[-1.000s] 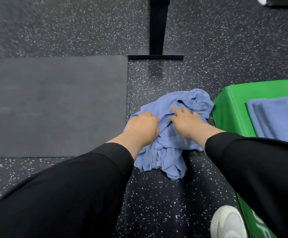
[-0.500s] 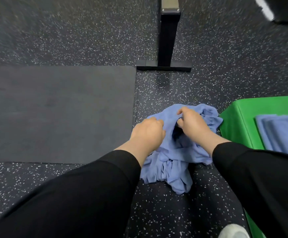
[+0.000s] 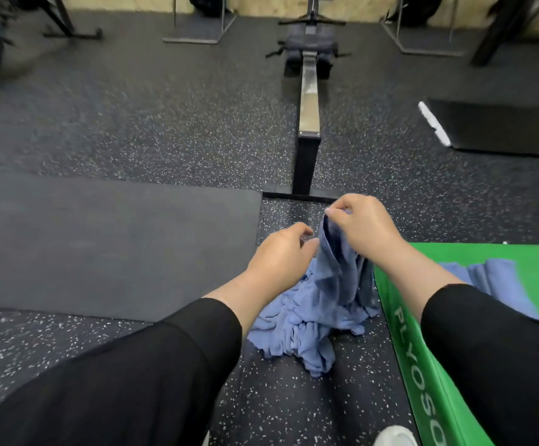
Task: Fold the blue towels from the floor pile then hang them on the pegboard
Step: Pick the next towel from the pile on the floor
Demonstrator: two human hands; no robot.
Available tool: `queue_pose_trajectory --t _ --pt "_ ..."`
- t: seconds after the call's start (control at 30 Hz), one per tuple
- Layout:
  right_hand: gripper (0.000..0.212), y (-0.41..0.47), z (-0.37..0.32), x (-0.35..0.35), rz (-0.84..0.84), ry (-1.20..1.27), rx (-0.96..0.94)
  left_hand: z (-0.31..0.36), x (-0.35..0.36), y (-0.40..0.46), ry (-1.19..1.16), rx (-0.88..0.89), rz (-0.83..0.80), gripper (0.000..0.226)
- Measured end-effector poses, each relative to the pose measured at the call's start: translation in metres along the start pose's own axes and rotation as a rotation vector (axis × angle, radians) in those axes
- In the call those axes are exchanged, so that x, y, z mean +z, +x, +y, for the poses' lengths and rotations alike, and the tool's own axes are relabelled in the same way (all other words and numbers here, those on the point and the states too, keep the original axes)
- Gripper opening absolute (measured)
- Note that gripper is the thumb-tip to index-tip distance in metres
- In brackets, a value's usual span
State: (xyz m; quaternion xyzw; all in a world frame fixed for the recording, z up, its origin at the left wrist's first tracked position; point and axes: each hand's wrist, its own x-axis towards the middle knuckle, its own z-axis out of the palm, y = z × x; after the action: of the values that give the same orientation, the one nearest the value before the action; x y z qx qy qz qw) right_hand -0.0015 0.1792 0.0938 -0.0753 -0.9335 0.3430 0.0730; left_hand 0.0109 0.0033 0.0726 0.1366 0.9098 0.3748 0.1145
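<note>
A crumpled pile of blue towels (image 3: 300, 329) lies on the speckled floor between my arms. My right hand (image 3: 363, 225) pinches the top edge of one blue towel (image 3: 334, 272) and holds it lifted, so it hangs down to the pile. My left hand (image 3: 277, 257) hovers just left of the lifted towel with fingers curled and apart, holding nothing I can see. Folded blue towels (image 3: 499, 278) rest on the green box at the right. No pegboard is in view.
A green plyo box (image 3: 422, 365) stands right of the pile. A dark mat (image 3: 100, 246) covers the floor at the left. A rowing machine rail (image 3: 308, 117) runs away ahead. A black box (image 3: 503, 127) sits far right. My white shoe (image 3: 395, 437) is below.
My right hand has closed on a towel edge and raised it off the pile. My left hand has come off the towels. My head has tilted up, showing more of the room.
</note>
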Motion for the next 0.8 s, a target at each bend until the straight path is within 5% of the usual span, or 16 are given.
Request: queue_pose_trajectory --t 0.2,0.3,0.4,0.63,0.8 --pt "0.014 -0.067 -0.049 -0.047 0.037 0.128 -0.122 0.048 -0.028 -0.053 -0.099 -0.016 0.09 0.039" --pt "0.013 -0.094 -0.048 -0.052 0.068 0.213 -0.115 0.04 -0.032 -0.069 0.048 -0.027 0.085 0.004" --pt "0.012 -0.107 -0.042 -0.06 0.132 0.286 -0.068 0.023 -0.037 -0.079 0.021 -0.037 0.114 0.019" --pt "0.013 -0.107 -0.023 -0.056 0.042 0.178 -0.027 0.012 -0.053 -0.066 -0.494 -0.01 0.273 0.037" --pt "0.014 -0.094 -0.035 -0.05 0.019 0.262 -0.044 0.035 -0.05 -0.059 -0.523 0.058 0.246 0.048"
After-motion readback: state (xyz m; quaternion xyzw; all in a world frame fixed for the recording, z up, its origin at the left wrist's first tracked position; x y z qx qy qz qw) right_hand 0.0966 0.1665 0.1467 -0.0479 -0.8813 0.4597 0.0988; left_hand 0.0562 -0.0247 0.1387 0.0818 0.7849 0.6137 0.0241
